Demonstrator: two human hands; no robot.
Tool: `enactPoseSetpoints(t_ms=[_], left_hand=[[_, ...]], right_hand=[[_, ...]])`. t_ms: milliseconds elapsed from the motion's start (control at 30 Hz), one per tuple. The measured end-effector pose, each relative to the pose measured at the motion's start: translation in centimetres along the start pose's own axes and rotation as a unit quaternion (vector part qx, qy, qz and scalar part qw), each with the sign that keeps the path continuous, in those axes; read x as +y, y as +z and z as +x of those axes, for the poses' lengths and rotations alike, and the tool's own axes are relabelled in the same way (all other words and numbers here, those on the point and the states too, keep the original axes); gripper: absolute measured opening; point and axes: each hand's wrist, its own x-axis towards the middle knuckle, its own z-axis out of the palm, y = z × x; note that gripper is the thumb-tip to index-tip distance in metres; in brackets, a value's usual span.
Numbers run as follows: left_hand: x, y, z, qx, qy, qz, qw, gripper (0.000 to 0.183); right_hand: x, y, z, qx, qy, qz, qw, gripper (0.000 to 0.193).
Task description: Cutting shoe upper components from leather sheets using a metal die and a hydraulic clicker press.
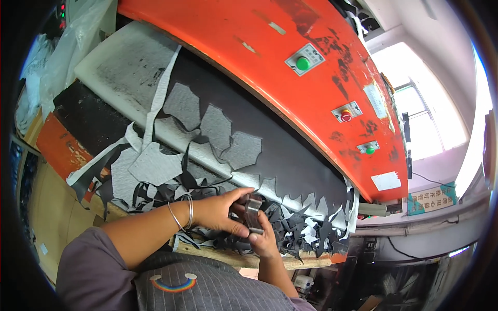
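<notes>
Close in front of my body, both hands hold a shiny metal cutting die point(253, 213) with a curved wall. My left hand point(220, 211) is on its left side, index finger at the top and thumb lower down. My right hand point(265, 239) grips its lower right side. Beyond them a dark sheet point(259, 119) lies on a white cutting board point(122, 67). On the sheet rest grey cut pieces point(243, 150) with notched outlines. Its near edge is jagged from cuts. More grey pieces point(155, 165) lie stacked to the left of my hands.
An orange press beam point(321, 103) with green and red buttons spans the far side, above the sheet. Black and grey scraps point(295, 230) are heaped along the near side, over a wooden rail point(223, 250). Clear plastic point(78, 46) hangs at the far left.
</notes>
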Motion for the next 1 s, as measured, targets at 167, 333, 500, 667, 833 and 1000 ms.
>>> enactPoseSetpoints(t_ms=[167,333,500,667,833,1000], left_hand=[[-3.7,2.2,0.2,0.083,-0.019,0.222,0.971,0.083],[-1.1,0.3,-1.0,0.157,-0.205,0.337,0.906,0.058],[0.7,2.6,-0.9,0.417,-0.009,0.486,0.768,0.042],[-0.3,6.9,2.8,0.451,0.010,0.389,0.803,0.034],[-2.3,9.1,6.1,0.446,0.012,0.388,0.807,0.031],[-2.5,8.2,9.9,0.430,0.034,0.405,0.806,0.022]], right_hand=[[-3.3,-3.2,-1.4,-0.068,0.027,0.003,0.997,0.070],[-6.1,-10.3,2.6,0.041,-0.010,-0.345,0.937,0.061],[-8.6,-15.6,7.5,0.001,-0.121,-0.591,0.798,0.069],[-8.2,-17.3,10.0,-0.058,-0.130,-0.630,0.763,0.073],[-7.3,-15.2,10.9,-0.019,-0.059,-0.634,0.771,0.074],[-6.1,-14.4,10.9,0.051,-0.060,-0.679,0.730,0.073]])
